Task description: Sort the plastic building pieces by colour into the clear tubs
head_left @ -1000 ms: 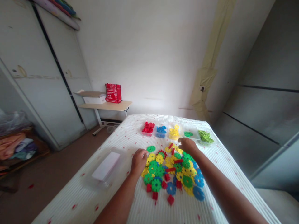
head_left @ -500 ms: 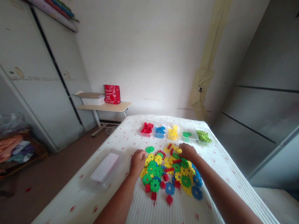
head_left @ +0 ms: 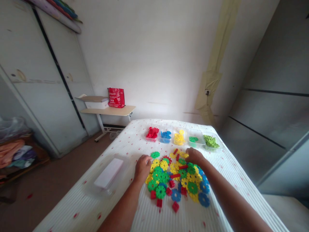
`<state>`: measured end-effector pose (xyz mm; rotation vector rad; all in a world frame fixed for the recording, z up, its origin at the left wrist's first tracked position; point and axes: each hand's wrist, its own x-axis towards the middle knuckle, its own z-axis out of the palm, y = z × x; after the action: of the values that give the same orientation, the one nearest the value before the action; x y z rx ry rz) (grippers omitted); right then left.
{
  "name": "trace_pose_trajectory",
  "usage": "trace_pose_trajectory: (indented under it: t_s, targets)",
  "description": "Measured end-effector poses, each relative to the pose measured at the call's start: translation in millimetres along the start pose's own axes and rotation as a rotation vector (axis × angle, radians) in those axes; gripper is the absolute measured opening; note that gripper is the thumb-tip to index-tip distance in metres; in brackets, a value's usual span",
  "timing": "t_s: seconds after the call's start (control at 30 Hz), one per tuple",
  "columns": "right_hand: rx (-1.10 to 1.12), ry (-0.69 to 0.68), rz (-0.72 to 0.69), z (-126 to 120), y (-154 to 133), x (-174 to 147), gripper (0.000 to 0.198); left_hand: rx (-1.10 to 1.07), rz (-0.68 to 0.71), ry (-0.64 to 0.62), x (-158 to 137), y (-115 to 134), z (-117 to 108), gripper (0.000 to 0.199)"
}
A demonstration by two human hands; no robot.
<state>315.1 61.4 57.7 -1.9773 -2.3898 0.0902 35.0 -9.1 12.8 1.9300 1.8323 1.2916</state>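
A mixed pile of notched plastic discs (head_left: 160,191) in green, yellow, blue and red lies on the bed-like surface, with small red blocks and bars among them. My left hand (head_left: 142,167) rests at the pile's left edge, fingers loosely bent and thumb apart, with nothing visible in it. Close to its fingertips lies a green disc (head_left: 155,155). At the pile's far right edge, my right hand (head_left: 194,156) has its fingers closed on a small yellow plastic piece (head_left: 186,155), which is partly hidden by the fingers.
Behind the pile stand clear tubs: red pieces (head_left: 152,132), blue pieces (head_left: 165,135), yellow pieces (head_left: 179,138), green discs (head_left: 193,139), and light green pieces (head_left: 210,141). A clear container with a white block (head_left: 109,173) lies left. A side table (head_left: 120,111) holds a red bag (head_left: 116,97).
My right hand has shifted very slightly at the far right edge of the pile, still with the yellow piece. My left hand and the pile look unchanged.
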Motion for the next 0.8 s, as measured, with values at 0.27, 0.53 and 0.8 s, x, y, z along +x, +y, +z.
trace_pose_trajectory:
  t_s: [0.27,0.53,0.8]
  targets:
    - [0.057,0.064,-0.086,-4,-10,2,0.039,0.012,-0.008,-0.01,0,-1,1,0.022]
    - [-0.057,0.014,-0.047,-9,-23,-1,0.034,0.015,-0.007,-0.015,1,0,0,0.021]
    - [-0.051,0.195,0.029,-67,-31,24,0.039,0.013,-0.027,-0.009,1,1,0,0.023]
